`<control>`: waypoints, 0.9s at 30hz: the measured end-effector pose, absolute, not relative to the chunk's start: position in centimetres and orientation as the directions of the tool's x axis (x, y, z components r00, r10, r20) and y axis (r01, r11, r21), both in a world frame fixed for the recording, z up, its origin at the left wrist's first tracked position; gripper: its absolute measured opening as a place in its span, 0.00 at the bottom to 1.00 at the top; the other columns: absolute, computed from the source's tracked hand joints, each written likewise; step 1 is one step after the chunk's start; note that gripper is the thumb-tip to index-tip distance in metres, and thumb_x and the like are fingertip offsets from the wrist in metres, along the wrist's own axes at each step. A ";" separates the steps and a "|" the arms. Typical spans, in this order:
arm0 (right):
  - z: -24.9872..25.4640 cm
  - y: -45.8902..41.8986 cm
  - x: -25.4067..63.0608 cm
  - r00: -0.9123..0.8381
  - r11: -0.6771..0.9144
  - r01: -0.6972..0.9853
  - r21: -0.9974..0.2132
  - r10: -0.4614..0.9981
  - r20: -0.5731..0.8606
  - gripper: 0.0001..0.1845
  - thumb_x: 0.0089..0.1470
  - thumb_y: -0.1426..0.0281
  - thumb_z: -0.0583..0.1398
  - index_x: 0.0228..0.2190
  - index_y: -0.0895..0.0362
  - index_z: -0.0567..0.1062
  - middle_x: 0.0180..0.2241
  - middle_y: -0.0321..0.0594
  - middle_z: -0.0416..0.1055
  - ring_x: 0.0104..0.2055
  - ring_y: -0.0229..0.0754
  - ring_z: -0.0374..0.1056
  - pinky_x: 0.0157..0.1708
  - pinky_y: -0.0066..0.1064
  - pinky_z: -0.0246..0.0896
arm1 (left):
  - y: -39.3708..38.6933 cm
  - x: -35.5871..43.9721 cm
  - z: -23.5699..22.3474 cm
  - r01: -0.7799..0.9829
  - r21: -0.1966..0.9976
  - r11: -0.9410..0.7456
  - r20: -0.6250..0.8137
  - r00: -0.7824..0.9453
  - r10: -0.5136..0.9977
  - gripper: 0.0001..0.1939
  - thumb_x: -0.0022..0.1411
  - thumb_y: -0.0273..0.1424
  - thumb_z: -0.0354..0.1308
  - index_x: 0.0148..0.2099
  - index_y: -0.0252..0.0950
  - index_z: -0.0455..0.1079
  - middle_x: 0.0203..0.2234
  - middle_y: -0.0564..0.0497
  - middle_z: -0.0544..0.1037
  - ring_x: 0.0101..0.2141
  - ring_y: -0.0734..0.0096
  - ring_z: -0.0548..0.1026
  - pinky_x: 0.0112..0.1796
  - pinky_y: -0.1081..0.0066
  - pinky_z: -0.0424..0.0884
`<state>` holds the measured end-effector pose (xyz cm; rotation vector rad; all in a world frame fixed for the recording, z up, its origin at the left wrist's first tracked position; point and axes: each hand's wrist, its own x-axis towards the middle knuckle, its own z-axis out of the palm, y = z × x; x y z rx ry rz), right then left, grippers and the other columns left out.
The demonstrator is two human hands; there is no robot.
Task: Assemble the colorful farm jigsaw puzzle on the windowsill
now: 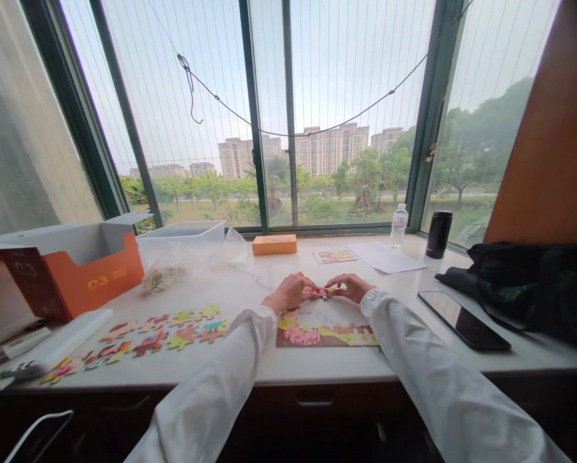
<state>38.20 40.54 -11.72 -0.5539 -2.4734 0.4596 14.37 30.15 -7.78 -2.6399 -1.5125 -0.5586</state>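
Note:
A partly joined jigsaw puzzle [302, 334] lies flat on the white table, with brown, pink and yellow parts along its near and left edges. Over its far side, my left hand [295, 291] and my right hand [350, 287] face each other, fingertips nearly meeting. Both pinch a small pink and yellow puzzle piece [322, 292] between them. The fingers cover much of that piece and part of the puzzle's far edge. Left of my left sleeve, loose puzzle pieces [182, 337] are spread out in rows.
An orange open box [95, 273], a clear plastic bin [184, 230] and plastic bags stand at the left. Toward the window are an orange box [274, 244], a picture card [335, 256], paper [387, 258], a bottle [399, 225] and a black cup [439, 235]. A tablet [463, 319] and black bag [534, 289] lie right.

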 end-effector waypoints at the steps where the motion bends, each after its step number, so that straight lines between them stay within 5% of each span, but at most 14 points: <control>1: -11.6 40.4 38.2 -0.765 0.858 0.282 -0.430 0.472 0.438 0.13 0.53 0.60 0.66 0.40 0.49 0.83 0.40 0.39 0.81 0.37 0.43 0.75 0.43 0.34 0.68 | 30.2 14.3 -7.8 0.846 0.148 -0.511 0.333 0.444 0.832 0.13 0.62 0.42 0.62 0.48 0.47 0.80 0.40 0.51 0.83 0.42 0.64 0.75 0.45 0.69 0.68; 21: -9.9 37.9 38.6 -0.743 0.827 0.482 -0.289 0.561 0.365 0.14 0.52 0.62 0.67 0.42 0.46 0.83 0.34 0.43 0.80 0.39 0.46 0.74 0.44 0.34 0.65 | 29.2 15.0 -7.4 0.883 0.176 -0.434 0.312 0.368 0.876 0.16 0.59 0.45 0.63 0.46 0.46 0.81 0.32 0.49 0.82 0.37 0.64 0.77 0.42 0.69 0.71; 27: -10.4 38.2 38.5 -0.760 0.860 0.407 -0.309 0.506 0.408 0.10 0.54 0.62 0.66 0.39 0.45 0.84 0.37 0.41 0.80 0.42 0.47 0.72 0.46 0.37 0.65 | 29.0 15.2 -7.2 0.873 0.145 -0.466 0.313 0.406 0.858 0.13 0.61 0.43 0.61 0.45 0.46 0.81 0.37 0.51 0.83 0.41 0.63 0.75 0.45 0.68 0.70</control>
